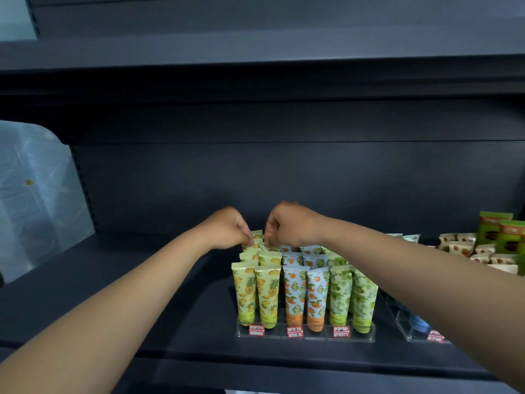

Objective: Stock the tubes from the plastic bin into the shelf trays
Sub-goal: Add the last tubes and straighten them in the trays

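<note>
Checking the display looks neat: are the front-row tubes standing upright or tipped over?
Upright. The front-row tubes stand cap-down in the clear tray, crimped ends up, side by side; none lies flat.

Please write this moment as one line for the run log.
left hand: pinches back pineapple tube | right hand: pinches same row | clear tray: tubes upright

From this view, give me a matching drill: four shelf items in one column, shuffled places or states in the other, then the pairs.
1. pineapple tubes
2. orange tubes
3. green boxes
4. left hand

A. far right of the shelf
B. left column of the tray
C. pinching a back-row tube top
D. middle column of the tray

Pairs: 1-B, 2-D, 3-A, 4-C
</note>
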The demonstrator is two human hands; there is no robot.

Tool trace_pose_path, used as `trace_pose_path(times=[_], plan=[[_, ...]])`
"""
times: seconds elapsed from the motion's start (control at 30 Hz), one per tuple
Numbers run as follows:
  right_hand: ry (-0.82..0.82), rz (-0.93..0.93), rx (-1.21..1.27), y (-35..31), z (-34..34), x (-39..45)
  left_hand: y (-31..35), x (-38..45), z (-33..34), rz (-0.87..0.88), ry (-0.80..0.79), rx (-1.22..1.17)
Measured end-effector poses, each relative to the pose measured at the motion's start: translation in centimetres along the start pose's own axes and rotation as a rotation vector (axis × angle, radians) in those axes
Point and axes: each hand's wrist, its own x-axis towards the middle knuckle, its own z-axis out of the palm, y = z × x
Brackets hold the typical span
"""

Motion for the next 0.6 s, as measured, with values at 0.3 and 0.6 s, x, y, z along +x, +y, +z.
trace_pose_path(times=[0.3, 0.6], plan=[[-0.078, -0.008, -0.069, 0.16, 0.13, -0.15, 0.04, -0.52, -0.54, 0.062, -0.006, 0.012], [-0.031, -0.012, -0.046, 0.31, -0.09, -0.23, 0.34, -0.45, -0.44, 0.071, -0.037, 0.031]])
